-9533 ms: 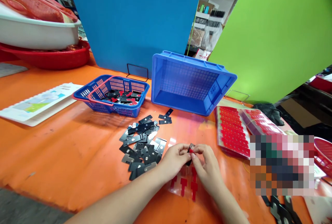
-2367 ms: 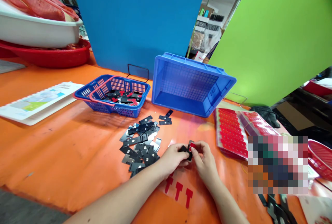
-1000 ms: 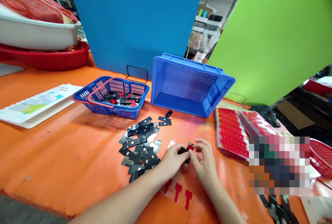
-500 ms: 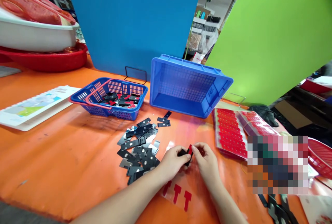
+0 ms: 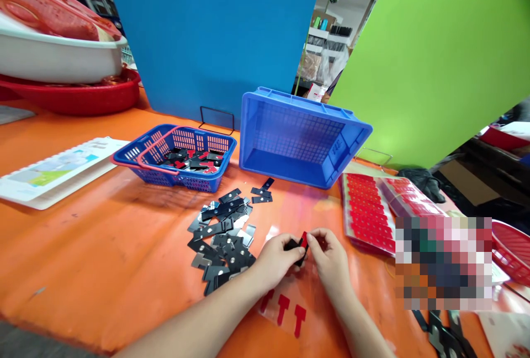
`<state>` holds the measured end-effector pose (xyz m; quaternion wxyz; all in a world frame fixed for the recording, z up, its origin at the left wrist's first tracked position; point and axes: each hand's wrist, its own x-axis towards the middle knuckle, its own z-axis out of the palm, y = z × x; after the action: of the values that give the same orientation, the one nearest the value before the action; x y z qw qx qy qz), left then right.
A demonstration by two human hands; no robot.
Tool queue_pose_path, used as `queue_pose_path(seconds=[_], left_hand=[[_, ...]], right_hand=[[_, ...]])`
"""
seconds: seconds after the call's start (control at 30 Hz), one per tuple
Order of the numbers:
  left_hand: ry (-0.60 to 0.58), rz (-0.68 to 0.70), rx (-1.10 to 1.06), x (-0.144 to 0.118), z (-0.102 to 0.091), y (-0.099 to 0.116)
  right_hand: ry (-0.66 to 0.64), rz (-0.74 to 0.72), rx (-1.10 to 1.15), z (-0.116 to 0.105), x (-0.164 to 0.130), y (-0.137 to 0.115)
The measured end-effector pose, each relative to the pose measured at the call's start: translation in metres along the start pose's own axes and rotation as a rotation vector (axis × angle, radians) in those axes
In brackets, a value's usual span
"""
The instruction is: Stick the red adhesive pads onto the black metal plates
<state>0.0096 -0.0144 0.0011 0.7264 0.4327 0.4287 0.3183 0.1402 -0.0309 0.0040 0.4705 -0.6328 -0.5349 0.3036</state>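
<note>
orange table | hands pinch black plate | plate pile beside

I see 2 bare forearms entering from the lower edge of the head view, ending in the left hand and the right hand. No sleeve shows on either arm up to the frame edge. I find no glove, ring, watch or strap on either hand or wrist. Fingernails look short and unpainted, though they are small here. No marking is legible on either arm.
</note>
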Motion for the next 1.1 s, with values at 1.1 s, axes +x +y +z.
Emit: queue_pose_path(seconds=[1.1], left_hand=[[-0.191,-0.213,-0.444,-0.012,-0.004,0.012]], right_hand=[[-0.211,0.04,0.156,-0.002,0.001,0.001]])
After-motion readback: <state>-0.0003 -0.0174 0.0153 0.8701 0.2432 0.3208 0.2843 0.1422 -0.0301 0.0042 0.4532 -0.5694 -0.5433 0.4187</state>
